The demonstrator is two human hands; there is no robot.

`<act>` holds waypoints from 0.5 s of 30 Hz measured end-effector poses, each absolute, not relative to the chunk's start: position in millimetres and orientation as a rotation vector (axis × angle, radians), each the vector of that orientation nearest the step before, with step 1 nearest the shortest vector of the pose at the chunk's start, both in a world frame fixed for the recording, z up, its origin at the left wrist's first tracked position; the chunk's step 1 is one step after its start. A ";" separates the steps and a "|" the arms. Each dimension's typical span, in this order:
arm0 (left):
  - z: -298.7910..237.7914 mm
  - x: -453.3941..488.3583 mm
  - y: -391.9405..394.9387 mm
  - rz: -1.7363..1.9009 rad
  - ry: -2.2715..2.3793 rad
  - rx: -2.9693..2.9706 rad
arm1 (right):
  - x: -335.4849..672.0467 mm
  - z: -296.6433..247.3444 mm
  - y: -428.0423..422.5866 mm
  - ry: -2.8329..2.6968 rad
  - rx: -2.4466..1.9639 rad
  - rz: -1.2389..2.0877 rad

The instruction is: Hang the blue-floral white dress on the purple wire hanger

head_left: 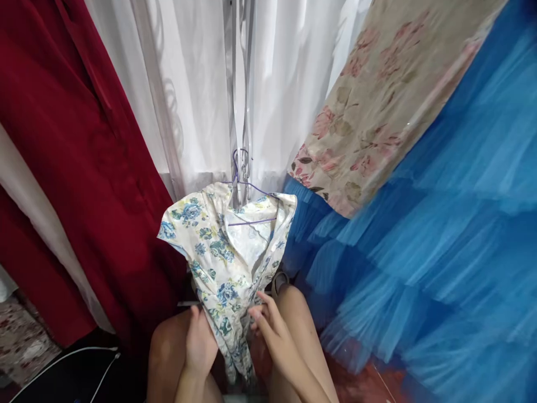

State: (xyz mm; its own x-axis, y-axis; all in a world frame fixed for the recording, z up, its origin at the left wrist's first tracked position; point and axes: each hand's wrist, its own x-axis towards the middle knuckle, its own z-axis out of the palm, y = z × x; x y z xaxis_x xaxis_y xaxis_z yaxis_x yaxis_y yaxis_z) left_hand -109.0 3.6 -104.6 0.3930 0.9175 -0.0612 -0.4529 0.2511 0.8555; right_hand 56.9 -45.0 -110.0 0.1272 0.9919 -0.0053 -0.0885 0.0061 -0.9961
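My left hand (200, 342) lies along one side of the floral shirt (226, 274), my right hand (272, 327) at its front; from over here I can't tell whether either pinches cloth. The shirt hangs on a purple hanger (251, 222), before white cloth (201, 84).

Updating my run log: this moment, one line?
left hand: at floral garment's side | right hand: at garment front | purple hanger: inside garment
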 end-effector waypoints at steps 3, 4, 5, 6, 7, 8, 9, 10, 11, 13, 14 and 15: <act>-105.0 -113.8 -4.7 1.246 0.740 0.647 | 50.6 -90.5 -21.6 -1.115 -1.200 1.092; -103.8 -114.2 -6.4 1.255 0.791 0.660 | 48.0 -84.4 -15.1 -1.137 -1.180 1.056; -103.0 -113.9 -7.8 1.254 0.836 0.684 | 45.4 -79.2 -9.7 -1.159 -1.164 1.018; -102.8 -112.8 -9.1 1.254 0.869 0.702 | 43.0 -75.4 -5.6 -1.182 -1.159 0.985; -103.4 -111.0 -10.3 1.251 0.886 0.716 | 41.0 -72.9 -2.7 -1.204 -1.168 0.959; -104.8 -108.8 -11.2 1.249 0.896 0.728 | 39.4 -71.8 -1.0 -1.224 -1.187 0.942; -106.6 -106.2 -11.7 1.257 0.905 0.738 | 38.4 -71.7 -0.4 -1.239 -1.210 0.932; -108.1 -103.7 -11.6 1.277 0.915 0.745 | 37.8 -72.4 -0.9 -1.248 -1.230 0.923; -108.5 -101.6 -10.9 1.314 0.933 0.754 | 37.6 -73.5 -2.3 -1.254 -1.242 0.917; -103.1 -100.6 -8.1 1.441 0.992 0.777 | 37.6 -75.4 -7.5 -1.255 -1.247 0.920; -96.3 -102.5 -6.7 1.535 1.035 0.788 | 37.5 -75.8 -11.2 -1.247 -1.244 0.934; -86.6 -106.2 -6.0 1.650 1.075 0.800 | 37.3 -75.7 -15.2 -1.232 -1.239 0.957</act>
